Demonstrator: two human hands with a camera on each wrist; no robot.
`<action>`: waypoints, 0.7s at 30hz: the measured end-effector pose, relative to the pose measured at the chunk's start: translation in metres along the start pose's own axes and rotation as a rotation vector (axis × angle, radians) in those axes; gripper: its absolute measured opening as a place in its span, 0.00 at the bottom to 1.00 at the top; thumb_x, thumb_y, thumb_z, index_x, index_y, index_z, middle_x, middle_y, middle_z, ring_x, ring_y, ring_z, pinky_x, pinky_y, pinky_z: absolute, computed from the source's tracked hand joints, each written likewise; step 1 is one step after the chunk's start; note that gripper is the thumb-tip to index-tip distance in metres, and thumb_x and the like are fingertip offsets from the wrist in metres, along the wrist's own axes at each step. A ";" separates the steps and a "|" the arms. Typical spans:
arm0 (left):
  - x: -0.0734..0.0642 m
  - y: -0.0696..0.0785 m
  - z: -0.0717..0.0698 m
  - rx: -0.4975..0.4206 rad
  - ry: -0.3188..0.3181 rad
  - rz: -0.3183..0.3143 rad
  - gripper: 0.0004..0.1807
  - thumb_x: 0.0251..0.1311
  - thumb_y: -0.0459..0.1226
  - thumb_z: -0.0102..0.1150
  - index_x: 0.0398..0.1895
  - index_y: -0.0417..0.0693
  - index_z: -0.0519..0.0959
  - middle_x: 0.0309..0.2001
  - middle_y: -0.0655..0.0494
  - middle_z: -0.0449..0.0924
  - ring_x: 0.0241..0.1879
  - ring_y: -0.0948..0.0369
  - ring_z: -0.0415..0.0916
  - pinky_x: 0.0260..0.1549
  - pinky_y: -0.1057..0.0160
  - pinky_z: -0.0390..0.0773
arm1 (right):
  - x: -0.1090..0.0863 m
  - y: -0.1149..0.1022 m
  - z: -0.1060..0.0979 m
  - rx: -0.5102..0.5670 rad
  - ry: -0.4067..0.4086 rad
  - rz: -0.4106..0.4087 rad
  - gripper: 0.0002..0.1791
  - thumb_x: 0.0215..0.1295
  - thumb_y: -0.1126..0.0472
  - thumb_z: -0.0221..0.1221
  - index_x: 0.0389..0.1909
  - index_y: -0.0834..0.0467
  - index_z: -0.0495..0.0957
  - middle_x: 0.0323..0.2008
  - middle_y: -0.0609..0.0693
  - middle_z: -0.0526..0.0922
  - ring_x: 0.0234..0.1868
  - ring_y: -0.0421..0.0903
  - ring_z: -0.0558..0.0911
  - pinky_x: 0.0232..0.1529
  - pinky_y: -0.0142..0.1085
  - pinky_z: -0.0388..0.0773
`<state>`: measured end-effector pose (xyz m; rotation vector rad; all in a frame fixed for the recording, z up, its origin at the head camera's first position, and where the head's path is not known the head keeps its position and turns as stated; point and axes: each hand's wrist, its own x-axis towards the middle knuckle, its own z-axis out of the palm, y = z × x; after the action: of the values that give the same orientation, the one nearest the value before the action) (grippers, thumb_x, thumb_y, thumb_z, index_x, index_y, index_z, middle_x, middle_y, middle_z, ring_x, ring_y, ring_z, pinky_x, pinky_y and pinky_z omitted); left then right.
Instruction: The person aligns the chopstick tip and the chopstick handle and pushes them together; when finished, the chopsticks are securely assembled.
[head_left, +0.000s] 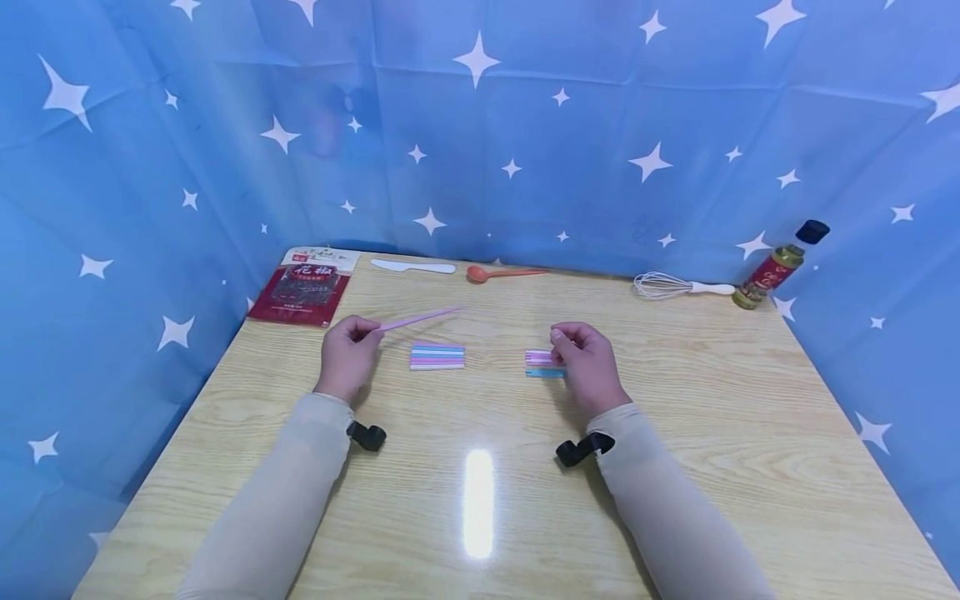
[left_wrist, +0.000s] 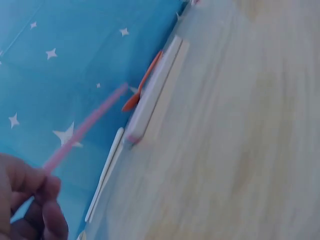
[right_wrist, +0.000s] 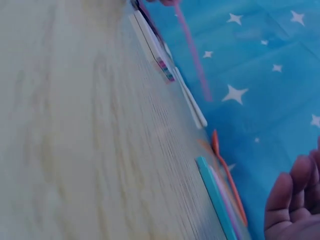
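Gap between stick rows [head_left: 437, 365], pink stick [head_left: 420, 319] pinched by left fingers [left_wrist: 54, 217], right fingers [right_wrist: 280, 197] loosely curled, wood-grain worktop [head_left: 750, 400], far edge by starry cloth [head_left: 540, 192]

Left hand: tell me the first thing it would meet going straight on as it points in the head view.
Probably the white knife, though the left hand might pass above it, its height being unclear.

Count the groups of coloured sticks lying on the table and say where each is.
2: the left group near the left hand, and the right group, partly hidden behind the right hand.
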<state>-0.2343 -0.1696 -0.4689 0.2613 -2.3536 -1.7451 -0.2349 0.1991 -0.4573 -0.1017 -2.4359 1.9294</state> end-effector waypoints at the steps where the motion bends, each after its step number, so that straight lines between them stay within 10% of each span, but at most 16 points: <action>1: 0.001 -0.001 -0.001 0.020 0.010 -0.006 0.08 0.74 0.33 0.60 0.47 0.38 0.84 0.39 0.50 0.79 0.38 0.59 0.73 0.38 0.66 0.74 | 0.001 0.001 -0.002 0.005 0.004 0.002 0.22 0.80 0.52 0.58 0.61 0.66 0.78 0.37 0.50 0.81 0.39 0.43 0.80 0.43 0.31 0.79; 21: 0.003 -0.003 -0.009 0.189 0.029 -0.115 0.12 0.76 0.35 0.56 0.55 0.39 0.83 0.50 0.41 0.81 0.51 0.47 0.76 0.54 0.51 0.74 | 0.002 -0.003 -0.003 0.082 0.012 0.030 0.23 0.80 0.51 0.59 0.58 0.69 0.76 0.38 0.53 0.80 0.38 0.42 0.80 0.44 0.32 0.79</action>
<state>-0.2348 -0.1793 -0.4693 0.4559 -2.5302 -1.5543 -0.2368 0.2011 -0.4542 -0.1472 -2.3576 2.0316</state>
